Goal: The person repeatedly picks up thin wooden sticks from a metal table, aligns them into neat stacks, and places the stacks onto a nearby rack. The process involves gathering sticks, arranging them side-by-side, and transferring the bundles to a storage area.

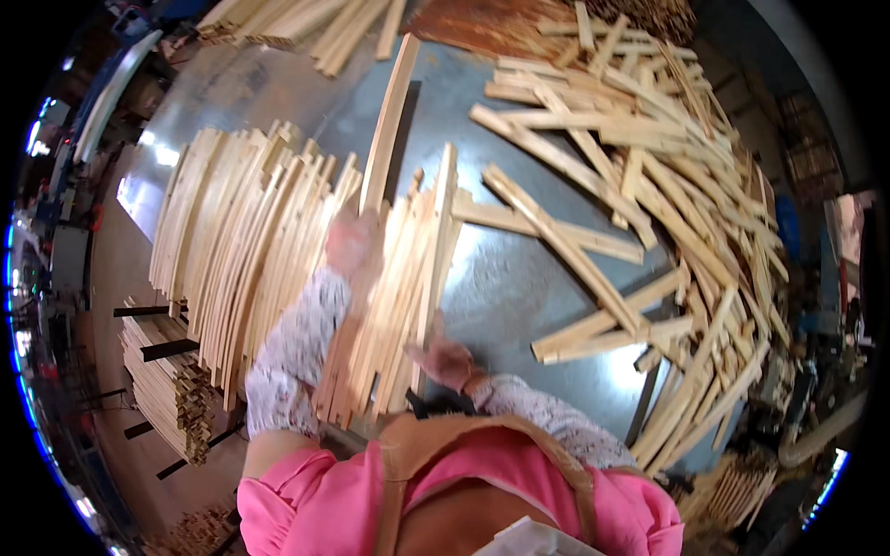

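Observation:
My left hand [352,239], slightly blurred, is closed on a long pale wooden strip [389,130] that points away from me over the metal table. Below and beside that hand lies a row of similar strips [399,269], set side by side and running toward my body. My right hand [447,363] is closed around the near part of another wooden strip [438,241], at the right edge of this row. Its fingers reach over the strip from the right and are partly hidden.
Neatly laid strips [250,222] cover the table's left side, above a lower stack [153,361] on dark bars. A tangled heap of loose strips [705,213] fills the right. Several crossed strips [565,250] lie on the metal tabletop [491,306]. More strips [306,23] lie at the far edge.

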Motion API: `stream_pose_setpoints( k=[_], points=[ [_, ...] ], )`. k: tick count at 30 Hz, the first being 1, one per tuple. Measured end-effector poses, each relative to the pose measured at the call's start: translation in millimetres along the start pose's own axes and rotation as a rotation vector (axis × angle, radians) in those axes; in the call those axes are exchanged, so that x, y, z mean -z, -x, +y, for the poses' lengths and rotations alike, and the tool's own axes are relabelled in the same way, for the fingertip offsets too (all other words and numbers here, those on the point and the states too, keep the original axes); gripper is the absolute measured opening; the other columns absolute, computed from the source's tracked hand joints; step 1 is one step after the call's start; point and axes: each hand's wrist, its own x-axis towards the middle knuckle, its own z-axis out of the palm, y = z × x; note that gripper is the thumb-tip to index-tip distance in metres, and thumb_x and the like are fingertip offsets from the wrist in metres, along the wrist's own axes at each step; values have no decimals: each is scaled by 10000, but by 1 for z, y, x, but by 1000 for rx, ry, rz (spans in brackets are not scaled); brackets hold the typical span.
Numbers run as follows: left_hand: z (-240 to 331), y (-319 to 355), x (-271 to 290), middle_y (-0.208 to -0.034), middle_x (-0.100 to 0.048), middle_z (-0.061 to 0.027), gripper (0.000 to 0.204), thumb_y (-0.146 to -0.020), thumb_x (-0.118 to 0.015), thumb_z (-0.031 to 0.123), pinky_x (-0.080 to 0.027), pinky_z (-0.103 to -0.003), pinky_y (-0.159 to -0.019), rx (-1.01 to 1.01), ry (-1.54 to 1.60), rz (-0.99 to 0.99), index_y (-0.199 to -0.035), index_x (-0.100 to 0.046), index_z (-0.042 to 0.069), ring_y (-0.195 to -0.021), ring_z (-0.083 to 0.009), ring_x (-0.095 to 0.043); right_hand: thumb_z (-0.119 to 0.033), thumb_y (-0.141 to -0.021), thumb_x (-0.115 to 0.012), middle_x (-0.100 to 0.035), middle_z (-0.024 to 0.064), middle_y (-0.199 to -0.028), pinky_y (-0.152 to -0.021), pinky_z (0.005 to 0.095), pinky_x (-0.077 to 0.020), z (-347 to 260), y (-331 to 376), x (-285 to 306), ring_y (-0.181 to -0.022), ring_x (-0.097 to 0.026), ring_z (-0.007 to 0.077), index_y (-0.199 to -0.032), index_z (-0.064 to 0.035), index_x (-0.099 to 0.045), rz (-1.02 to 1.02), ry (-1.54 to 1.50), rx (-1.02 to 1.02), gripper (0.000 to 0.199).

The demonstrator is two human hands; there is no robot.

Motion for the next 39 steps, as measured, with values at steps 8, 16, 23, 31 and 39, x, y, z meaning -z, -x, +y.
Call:
stream_pose_setpoints(
  k=[8, 16, 23, 31, 39],
  points=[
    [118, -160, -12, -1427, -650, -272, 760, -948, -737, 479, -459, -473, -1176, -529, -19, 225, -1505, -553, -4, -1340, -438, -610, -575, -1043, -622, -777, 239, -1090, -826, 505, -614, 23, -1, 50, -947, -768, 410, -1501, 26, -558, 21, -31, 60, 759],
    [4, 189, -112, -1652, -395, -219, 1079, -813, -838, 579, -157, -587, -1328, -334, -800, -442, -1627, -383, 36, -1580, -374, -314, -360, -739, -883, -599, 230, -1347, -1070, 561, -468, 131, -24, 295, -1267, -561, 479, -1511, -81, -496, 613, 790, 75, 907],
    [-63, 231, -116, -1608, -400, -224, 888, -819, -780, 327, -158, -611, -1320, -466, -851, -268, -1583, -425, 48, -1547, -377, -340, -226, -932, -651, -713, 216, -1215, -946, 546, -586, 118, -74, 325, -1094, -731, 429, -1556, -194, -494, 312, 755, -102, 644],
    [-21, 230, -95, -1107, -731, -231, 599, -894, -608, 44, -578, -528, -907, -27, -398, -224, -1487, -525, 38, -1050, -430, -719, -434, -943, -722, -687, 292, -1384, -1179, 428, -457, 110, -45, 257, -1365, -620, 398, -1615, 8, -424, 361, -216, -307, 858],
    [-67, 258, -106, -1335, -742, -99, 538, -1003, -646, 323, -180, -504, -1334, -750, -687, -569, -1489, -592, 99, -1386, -269, -572, -533, -810, -792, -646, 319, -1343, -1110, 506, -508, 29, -35, 122, -1274, -636, 476, -1381, 8, -634, 577, 237, -430, 803]
  ],
)
